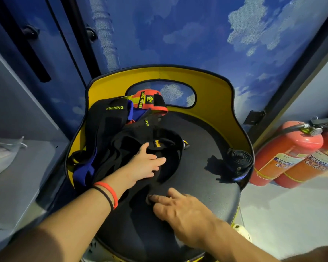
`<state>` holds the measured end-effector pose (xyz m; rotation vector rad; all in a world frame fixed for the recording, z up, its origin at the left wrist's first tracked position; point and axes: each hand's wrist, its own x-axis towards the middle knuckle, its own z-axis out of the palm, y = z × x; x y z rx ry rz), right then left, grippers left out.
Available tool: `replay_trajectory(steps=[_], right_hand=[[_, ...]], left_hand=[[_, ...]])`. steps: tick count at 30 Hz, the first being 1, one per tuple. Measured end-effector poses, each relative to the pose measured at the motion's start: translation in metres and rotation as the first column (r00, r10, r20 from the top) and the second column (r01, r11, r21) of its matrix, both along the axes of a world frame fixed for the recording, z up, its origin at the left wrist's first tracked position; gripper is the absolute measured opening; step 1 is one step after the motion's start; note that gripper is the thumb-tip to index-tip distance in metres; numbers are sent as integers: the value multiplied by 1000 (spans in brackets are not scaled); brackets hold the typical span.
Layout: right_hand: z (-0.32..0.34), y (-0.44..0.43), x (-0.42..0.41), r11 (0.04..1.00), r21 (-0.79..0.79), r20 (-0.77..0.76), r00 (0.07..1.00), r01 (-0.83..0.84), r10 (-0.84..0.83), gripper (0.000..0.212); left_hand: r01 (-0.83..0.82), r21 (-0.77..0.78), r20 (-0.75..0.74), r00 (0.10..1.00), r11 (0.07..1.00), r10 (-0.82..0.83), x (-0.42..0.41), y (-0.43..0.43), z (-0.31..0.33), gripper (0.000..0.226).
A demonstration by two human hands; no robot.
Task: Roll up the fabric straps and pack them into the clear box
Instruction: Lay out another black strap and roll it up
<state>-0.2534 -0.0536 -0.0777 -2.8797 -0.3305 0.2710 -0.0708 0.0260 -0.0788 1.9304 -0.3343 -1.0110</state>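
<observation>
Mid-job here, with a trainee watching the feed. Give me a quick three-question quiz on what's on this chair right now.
1. True or false: a rolled strap already lies at the right edge of the chair seat.
2. Multiple choice: the left hand rests on A) the rolled strap, B) a loose black strap, C) the bare chair seat.
3. Fill in: the number of fire extinguishers on the floor to the right of the chair is ___.

Key: 1 true; 2 B; 3 two.
</observation>
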Motion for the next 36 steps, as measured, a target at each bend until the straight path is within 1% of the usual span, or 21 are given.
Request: replay_trajectory(steps=[4,6,8,9,12,13,14,16,18,20,22,23,24,25,27,30,32,33,34,35,36], right_hand=[[0,3,-1,997,51,-30,998,-50,52,26],[-4,4,1,998,59,-35,999,-26,28,25],[-11,2,2,996,81,-43,998,-33,37,26],[-13,1,1,993,113,-58,998,-30,36,24],[-14,-3,-1,914,384,-214,976,128,-47,7],[-12,-4,0,826,507,-316,945,245,-86,7],[-11,-6,1,694,616,-397,908,372,-134,6],[-13,-12,5,420,733,-404,839,535,-366,11],[-12,-23,9,142,796,-368,657,589,-658,24],[-2,-37,16,-81,807,-401,443,585,-802,29],[8,-55,23,-348,755,-604,383,556,-699,43],[13,-63,26,-454,703,-695,390,548,-604,53],[15,-71,30,-507,665,-742,413,548,-528,63],[18,-76,32,-518,655,-755,446,550,-481,66],[23,-82,38,-516,661,-750,472,544,-464,53],[29,-86,45,-518,678,-733,426,521,-530,27],[30,-87,49,-460,706,-696,405,538,-593,33],[31,-88,50,-419,724,-669,410,547,-620,37],[30,-89,51,-387,743,-642,420,546,-641,43],[31,-90,51,-363,761,-619,434,538,-655,50],[32,-92,51,-339,775,-597,441,533,-670,56]], left_hand=[[125,-56,-32,991,991,-127,-6,-5,10,84],[187,-58,-30,981,981,-189,-14,-10,16,102],[257,33,61,964,966,-259,-21,-15,15,126],[282,81,113,950,956,-290,-24,-16,12,128],[302,119,226,919,946,-322,-26,-20,5,103],[297,85,226,924,951,-308,-23,-20,4,98],[284,38,220,933,958,-286,-18,-20,4,97],[245,-49,204,951,968,-231,-12,-19,11,97],[235,-135,195,959,963,-206,-9,-17,21,101],[245,-196,179,961,950,-211,-10,-15,26,102],[287,-224,148,954,931,-259,-15,-12,28,100],[319,-230,137,946,919,-294,-18,-11,29,100],[339,-243,126,940,909,-317,-22,-11,29,100],[346,-252,118,938,904,-326,-26,-10,30,100],[347,-279,96,938,895,-334,-27,-8,28,100],[350,-256,87,937,901,-339,-25,-3,28,94],[311,-200,87,950,929,-299,-18,1,27,77],[308,-146,158,945,940,-285,-13,4,26,66],[309,-56,309,910,949,-278,-6,7,25,55],[299,77,500,814,951,-296,4,11,24,46],[273,214,654,673,938,-345,13,17,24,41]])
